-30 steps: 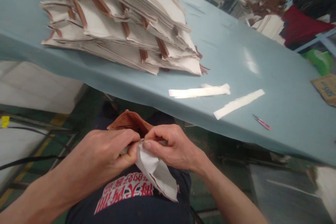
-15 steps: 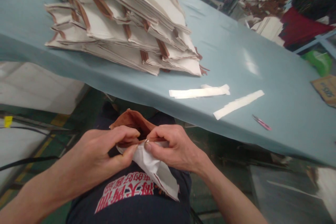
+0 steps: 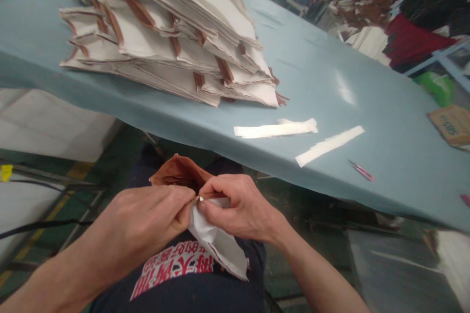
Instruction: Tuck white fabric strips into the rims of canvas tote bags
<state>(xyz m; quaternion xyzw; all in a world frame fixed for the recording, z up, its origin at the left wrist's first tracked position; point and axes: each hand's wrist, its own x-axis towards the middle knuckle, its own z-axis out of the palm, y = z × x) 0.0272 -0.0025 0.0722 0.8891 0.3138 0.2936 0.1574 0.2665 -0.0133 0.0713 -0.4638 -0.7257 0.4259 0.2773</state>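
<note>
A: Where was the cloth (image 3: 218, 239), and how aligned?
B: Before the shirt (image 3: 176, 296); its long axis slanted, brown end toward the table (image 3: 312, 73), white tail down-right.
A: Fingers?
B: Left hand (image 3: 147, 212) and right hand (image 3: 242, 205) pinched its middle, largely hiding it.

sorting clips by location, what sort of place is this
Probably a sewing or fabric-goods workshop: a stack of brown-trimmed, cloth-like pieces and pink-handled snips lie on a large blue table.

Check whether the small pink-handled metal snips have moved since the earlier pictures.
No: against the flat white strips on the smooth blue table, the snips keep their place.
</note>
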